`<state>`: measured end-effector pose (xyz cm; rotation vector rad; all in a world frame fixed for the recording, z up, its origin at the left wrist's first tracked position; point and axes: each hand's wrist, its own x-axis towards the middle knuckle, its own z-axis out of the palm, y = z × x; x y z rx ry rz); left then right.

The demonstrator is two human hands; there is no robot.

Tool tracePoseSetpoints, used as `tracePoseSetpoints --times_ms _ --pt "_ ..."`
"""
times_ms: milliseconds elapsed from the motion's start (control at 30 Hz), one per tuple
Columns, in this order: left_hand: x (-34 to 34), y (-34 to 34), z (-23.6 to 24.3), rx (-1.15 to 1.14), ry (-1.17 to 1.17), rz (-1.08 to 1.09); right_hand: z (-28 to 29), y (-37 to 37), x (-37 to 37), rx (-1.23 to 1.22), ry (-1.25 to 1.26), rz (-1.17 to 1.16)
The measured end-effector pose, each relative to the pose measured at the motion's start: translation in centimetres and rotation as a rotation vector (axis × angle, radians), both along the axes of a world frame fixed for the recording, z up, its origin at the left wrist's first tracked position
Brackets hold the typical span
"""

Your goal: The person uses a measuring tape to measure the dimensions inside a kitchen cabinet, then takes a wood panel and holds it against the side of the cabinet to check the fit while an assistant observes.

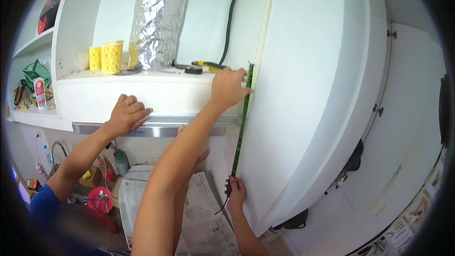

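A green tape measure (241, 135) is stretched nearly upright along the right edge of the cabinet, beside a large white panel (298, 85). My left hand (230, 87) pinches its upper part near the cabinet shelf, thumb and fingers at the blade. Lower down, my right hand (236, 193) is closed around the dark lower end, from which a black strap hangs. A co-worker's hand (128, 116), on a blue-sleeved arm, rests at the front of the range hood (166, 130). Another hand (203, 156) shows under the hood, partly hidden behind my left forearm.
On the shelf stand a foil duct (161, 19), yellow paper cups (112, 57) and pliers (211, 65). A black cable (230, 23) runs up the cabinet back. Newspaper (204, 218) covers the counter below; a red bowl (100, 199) and bottles sit to its left.
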<state>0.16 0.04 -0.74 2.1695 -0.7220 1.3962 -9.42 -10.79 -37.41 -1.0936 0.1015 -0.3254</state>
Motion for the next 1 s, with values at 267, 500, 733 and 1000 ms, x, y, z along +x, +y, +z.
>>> tracePoseSetpoints --times_ms 267,500,733,1000 --pt "0.3 -1.3 -3.3 -0.142 -0.257 0.101 -0.5 0.3 0.0 0.076 -0.012 0.107" --pt "0.6 -1.5 -4.2 -0.137 -0.339 0.048 -0.8 -0.3 -0.2 0.064 0.022 0.106" --pt "0.6 -1.1 -4.4 -0.095 -0.286 0.046 -0.6 -0.3 -0.2 0.034 0.066 0.126" --pt "1.0 -1.0 -4.7 -0.124 -0.380 0.039 0.8 0.3 -1.0 0.059 0.050 0.170"
